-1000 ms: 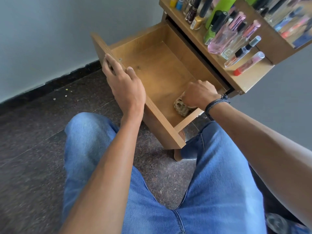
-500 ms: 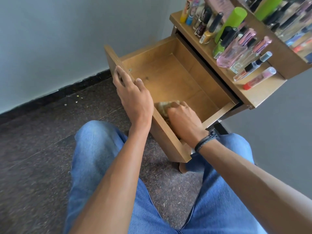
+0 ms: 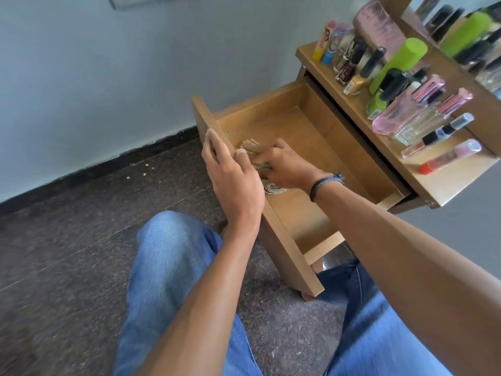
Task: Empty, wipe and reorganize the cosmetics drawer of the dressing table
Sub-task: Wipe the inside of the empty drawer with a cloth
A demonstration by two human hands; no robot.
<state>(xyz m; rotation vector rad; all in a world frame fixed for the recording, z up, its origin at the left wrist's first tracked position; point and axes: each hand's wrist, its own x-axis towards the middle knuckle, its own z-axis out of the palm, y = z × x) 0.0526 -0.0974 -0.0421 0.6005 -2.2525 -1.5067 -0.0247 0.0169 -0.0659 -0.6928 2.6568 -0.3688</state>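
Observation:
The wooden drawer (image 3: pixel 306 131) is pulled out of the dressing table and holds nothing but a crumpled beige cloth (image 3: pixel 272 188). My right hand (image 3: pixel 284 166) presses that cloth flat on the drawer floor, close behind the front panel. My left hand (image 3: pixel 230 175) grips the top edge of the drawer's front panel (image 3: pixel 287 253), fingers over the outside and thumb inside. Several cosmetics stand on the table top (image 3: pixel 444 183): a lime green can (image 3: pixel 398 62), a pink perfume bottle (image 3: pixel 398 115), nail polish bottles (image 3: pixel 352 63) and slim tubes.
A grey wall with a black skirting runs behind the drawer on the left. My knees in blue jeans (image 3: pixel 173 267) sit on either side of the drawer's front over a dark speckled floor (image 3: pixel 54 253). A mirror frame rises at the top right.
My right hand has slid the cloth from the drawer's right end along the front panel toward the left end. My left hand has kept its grip on the front panel.

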